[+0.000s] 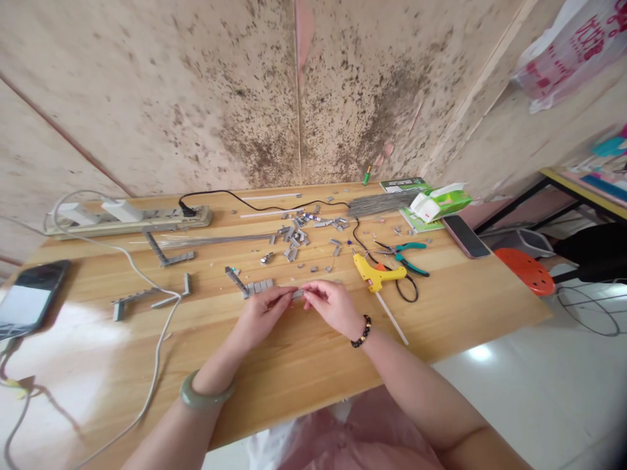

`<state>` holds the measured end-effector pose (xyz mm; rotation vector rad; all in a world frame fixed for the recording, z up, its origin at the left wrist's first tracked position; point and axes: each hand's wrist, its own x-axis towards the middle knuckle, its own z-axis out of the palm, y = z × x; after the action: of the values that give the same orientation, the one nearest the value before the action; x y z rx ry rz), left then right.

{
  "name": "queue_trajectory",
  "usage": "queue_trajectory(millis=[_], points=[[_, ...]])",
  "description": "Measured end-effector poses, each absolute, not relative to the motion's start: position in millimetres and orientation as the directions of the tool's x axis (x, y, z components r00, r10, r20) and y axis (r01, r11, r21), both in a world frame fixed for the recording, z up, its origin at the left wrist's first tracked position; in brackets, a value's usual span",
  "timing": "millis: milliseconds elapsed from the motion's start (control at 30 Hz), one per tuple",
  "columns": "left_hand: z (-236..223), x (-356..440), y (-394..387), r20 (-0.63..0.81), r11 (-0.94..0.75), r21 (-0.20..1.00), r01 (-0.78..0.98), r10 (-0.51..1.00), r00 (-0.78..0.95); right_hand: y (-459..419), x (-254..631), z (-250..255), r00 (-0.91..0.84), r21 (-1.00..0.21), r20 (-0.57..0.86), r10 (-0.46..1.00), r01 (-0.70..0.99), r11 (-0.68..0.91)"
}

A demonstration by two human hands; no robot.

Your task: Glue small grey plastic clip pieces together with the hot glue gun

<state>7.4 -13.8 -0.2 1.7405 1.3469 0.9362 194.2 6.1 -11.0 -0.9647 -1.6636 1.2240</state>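
Near the front middle of the wooden table, my left hand (264, 312) and my right hand (329, 303) pinch a small grey piece (298, 294) between their fingertips, one at each end. Just beyond my left hand lies an L-shaped row of grey blocks (259, 286) with an arm sticking up at its left end. Loose grey pieces (294, 236) are heaped farther back. To the right of my right hand rests a yellow glue gun (377, 273) with a white glue stick (392, 318) at its rear. Teal-handled pliers (411, 250) lie behind it.
More joined grey pieces (169, 254) lie at the left, near a white cable (164, 326). A power strip (142, 222) runs along the back left. Thin metal rods (382, 203), a tissue pack (443, 201) and a phone (465, 236) sit at the right. Another phone (32, 297) is far left.
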Motion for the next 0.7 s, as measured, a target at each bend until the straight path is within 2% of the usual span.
queue_trajectory(millis=[467, 700], points=[[-5.4, 6.7, -12.6, 0.17, -0.237, 0.859, 0.454, 0.968, 0.183, 5.4, 190.7, -9.9, -0.385, -0.996, -0.007, 0.923, -0.079, -0.041], [-2.5, 8.1, -13.1, 0.157, -0.229, 0.876, 0.424, 0.967, 0.198, 5.2, 190.4, -10.2, -0.404, -0.997, -0.019, 0.915, -0.061, -0.048]])
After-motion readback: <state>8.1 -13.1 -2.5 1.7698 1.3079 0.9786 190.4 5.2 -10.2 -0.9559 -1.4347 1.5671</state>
